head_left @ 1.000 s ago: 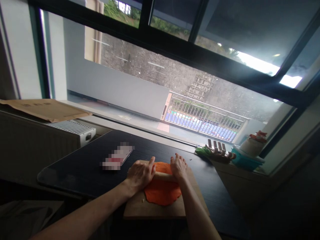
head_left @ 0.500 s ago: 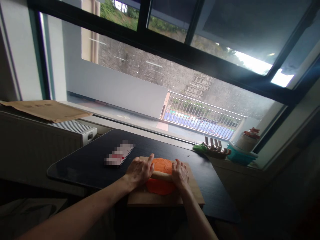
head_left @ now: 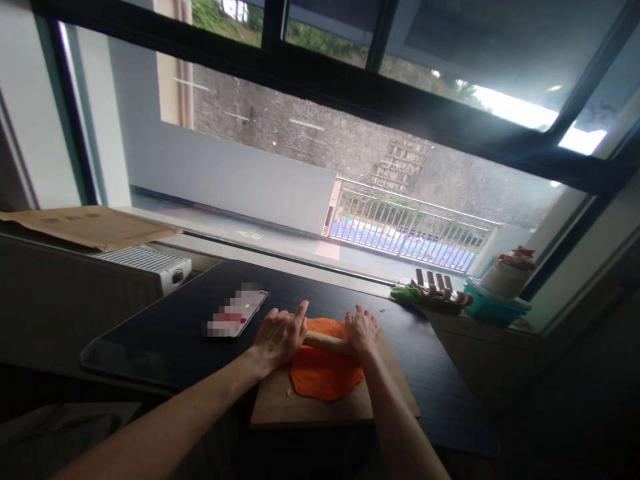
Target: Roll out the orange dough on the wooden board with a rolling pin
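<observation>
A flat, rounded sheet of orange dough (head_left: 327,375) lies on a wooden board (head_left: 310,413). Across its far part rests a light wooden rolling pin (head_left: 327,342). My left hand (head_left: 283,333) grips the pin's left end, with the index finger pointing forward. On the right end sits my right hand (head_left: 362,328), its fingers reaching forward over the pin. Both palms hide the pin's ends. A small pale crumb (head_left: 288,393) lies on the board left of the dough.
The board stands on a dark table (head_left: 165,333). A phone (head_left: 240,313), partly blurred out, lies to the left. Beyond are a radiator (head_left: 173,270) with a brown paper envelope (head_left: 90,227), and a windowsill bearing a green object (head_left: 406,293), a brown rack (head_left: 440,293) and a teal container (head_left: 493,303).
Both hands have pushed the rolling pin away from me over the dough. More of the dough shows on the near side of the pin. The view has shifted slightly.
</observation>
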The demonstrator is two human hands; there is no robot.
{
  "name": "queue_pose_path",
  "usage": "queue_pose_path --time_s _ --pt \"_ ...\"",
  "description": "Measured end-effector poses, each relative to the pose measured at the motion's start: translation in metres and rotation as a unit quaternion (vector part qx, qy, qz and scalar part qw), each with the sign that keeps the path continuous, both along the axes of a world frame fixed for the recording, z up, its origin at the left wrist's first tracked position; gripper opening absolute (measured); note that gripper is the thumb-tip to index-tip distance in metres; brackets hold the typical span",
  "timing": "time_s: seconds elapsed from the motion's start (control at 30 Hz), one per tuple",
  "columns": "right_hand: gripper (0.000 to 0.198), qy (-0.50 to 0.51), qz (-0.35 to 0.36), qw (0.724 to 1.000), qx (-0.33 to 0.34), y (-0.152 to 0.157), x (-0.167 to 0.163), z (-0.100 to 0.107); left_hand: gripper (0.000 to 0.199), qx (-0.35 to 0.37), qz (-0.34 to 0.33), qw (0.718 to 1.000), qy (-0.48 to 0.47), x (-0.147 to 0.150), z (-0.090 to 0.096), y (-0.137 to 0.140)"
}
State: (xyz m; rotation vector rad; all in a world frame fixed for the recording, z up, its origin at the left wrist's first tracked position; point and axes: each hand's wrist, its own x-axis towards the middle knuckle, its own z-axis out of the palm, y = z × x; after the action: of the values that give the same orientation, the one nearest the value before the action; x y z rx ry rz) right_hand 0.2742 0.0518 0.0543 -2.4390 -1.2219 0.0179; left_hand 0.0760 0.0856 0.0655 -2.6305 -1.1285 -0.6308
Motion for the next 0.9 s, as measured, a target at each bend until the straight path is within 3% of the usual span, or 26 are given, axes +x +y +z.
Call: queue_pose_path --time_s 0.27,0.57,0.67,0.77,0.9 --pt "0.045 -0.030 0.028 0.999 0.022 -0.051 -0.023 -0.010 0.044 -0.082 0.023 0.996 -0.034 -0.004 0.005 -0.003" --pt "0.045 -0.022 0.021 0.999 -0.010 0.003 0.003 0.003 0.040 -0.112 0.073 0.990 -0.035 0.032 0.001 0.050" --pt "0.044 -0.023 0.026 0.999 -0.018 0.009 0.006 0.004 0.042 -0.137 0.078 0.987 -0.020 0.036 0.001 0.060" --pt "0.044 -0.019 0.020 0.999 -0.021 -0.002 0.002 0.001 0.048 -0.167 0.071 0.983 -0.001 0.032 0.000 0.053" --pt "0.045 -0.026 0.019 0.999 -0.009 -0.034 -0.015 -0.004 0.054 -0.183 0.053 0.982 0.017 0.017 -0.002 0.023"
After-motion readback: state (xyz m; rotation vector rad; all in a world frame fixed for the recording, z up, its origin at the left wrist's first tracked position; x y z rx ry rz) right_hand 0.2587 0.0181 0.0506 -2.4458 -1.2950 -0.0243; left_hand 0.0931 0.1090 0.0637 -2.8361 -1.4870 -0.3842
